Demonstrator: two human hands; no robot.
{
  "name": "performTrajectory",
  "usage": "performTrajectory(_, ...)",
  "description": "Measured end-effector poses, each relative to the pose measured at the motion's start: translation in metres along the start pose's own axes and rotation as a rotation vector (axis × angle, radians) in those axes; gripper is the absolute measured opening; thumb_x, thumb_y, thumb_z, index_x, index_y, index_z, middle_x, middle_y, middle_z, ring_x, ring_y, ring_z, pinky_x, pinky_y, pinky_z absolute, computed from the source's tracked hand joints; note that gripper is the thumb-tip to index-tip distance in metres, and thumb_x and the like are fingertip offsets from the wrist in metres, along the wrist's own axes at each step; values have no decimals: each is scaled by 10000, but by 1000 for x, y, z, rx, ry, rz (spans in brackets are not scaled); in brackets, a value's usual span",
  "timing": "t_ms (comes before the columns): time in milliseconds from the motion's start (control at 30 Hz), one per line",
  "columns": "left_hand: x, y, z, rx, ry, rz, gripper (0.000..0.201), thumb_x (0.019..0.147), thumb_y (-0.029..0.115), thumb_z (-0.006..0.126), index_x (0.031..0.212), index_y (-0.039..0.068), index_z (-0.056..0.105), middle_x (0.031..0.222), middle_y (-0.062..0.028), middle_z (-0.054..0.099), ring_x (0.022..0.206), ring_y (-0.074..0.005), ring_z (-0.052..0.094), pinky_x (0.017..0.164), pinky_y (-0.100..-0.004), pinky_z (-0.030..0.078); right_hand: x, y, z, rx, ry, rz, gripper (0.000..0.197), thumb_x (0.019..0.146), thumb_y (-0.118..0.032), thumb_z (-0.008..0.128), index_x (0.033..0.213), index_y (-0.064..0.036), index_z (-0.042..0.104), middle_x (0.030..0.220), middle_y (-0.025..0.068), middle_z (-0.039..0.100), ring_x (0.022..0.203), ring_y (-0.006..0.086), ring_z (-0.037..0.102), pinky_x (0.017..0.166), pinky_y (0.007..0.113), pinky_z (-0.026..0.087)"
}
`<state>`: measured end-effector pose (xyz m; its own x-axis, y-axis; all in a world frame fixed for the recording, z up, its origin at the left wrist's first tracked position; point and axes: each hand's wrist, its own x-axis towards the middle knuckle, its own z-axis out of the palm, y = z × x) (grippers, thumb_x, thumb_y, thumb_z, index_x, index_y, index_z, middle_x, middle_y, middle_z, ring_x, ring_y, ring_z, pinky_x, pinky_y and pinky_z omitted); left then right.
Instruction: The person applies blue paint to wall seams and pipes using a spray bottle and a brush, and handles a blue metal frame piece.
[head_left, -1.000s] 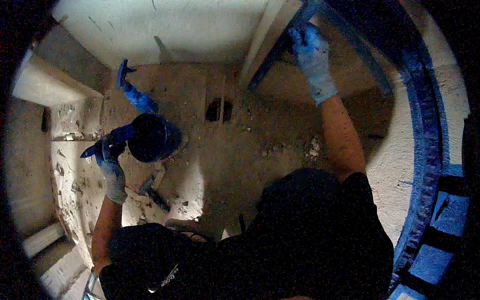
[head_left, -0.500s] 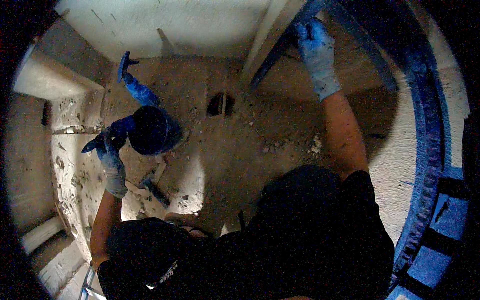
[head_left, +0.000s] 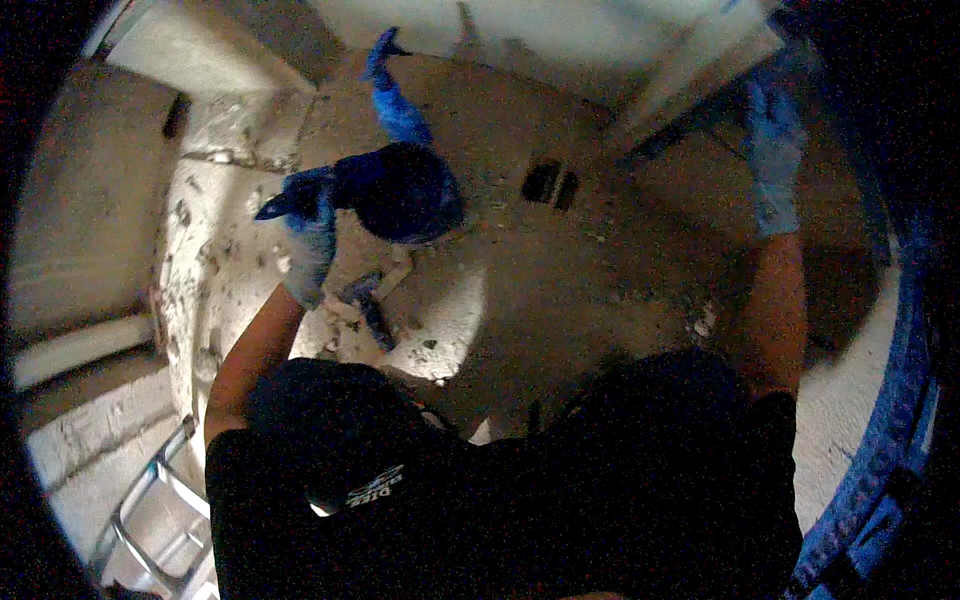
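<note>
My left hand, in a pale work glove, is wrapped round a dark handle with a pointed outer end. That handle reaches toward a dark, round, bucket-like thing; whether the two are joined I cannot tell. From the round thing's far side rises a blue piece with a hooked, dark tip. My right arm stretches out to the far right, and my gloved right hand is at a dark-blue edge beside a slanted pale beam. Its fingers are blurred and lost in shadow.
On the dusty floor, near my left knee, lies a dark hammer-like tool among rubble. A dark slotted opening is in the middle of the floor. A metal ladder stands at the lower left. Pale walls enclose the space.
The view has turned to the left, so floor, hands and tools appear farther right and higher. Both hands keep about the same places relative to the things around them.
</note>
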<state>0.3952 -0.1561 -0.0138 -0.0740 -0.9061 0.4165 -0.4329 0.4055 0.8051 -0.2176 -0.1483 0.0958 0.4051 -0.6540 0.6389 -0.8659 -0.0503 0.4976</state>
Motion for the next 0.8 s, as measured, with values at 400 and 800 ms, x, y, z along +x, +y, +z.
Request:
performTrajectory(400, -11, -22, -9, 183, -180, -8, 145, 896, 34, 545, 1040, 38, 534, 987, -68, 593, 846, -128, 573, 773, -269, 484, 47, -52, -28, 455, -123, 627, 274, 865, -288, 609, 996, -49, 623, 899, 141, 646, 755, 249, 622, 660, 363, 484)
performTrajectory(800, 77, 100, 39, -131, -118, 342, 214, 843, -15, 601, 1023, 35, 498, 995, -84, 584, 857, -165, 593, 776, -303, 509, 34, -46, -21, 648, 222, 400, 154, 849, -125, 608, 955, -15, 622, 871, 148, 639, 748, 259, 626, 658, 349, 498)
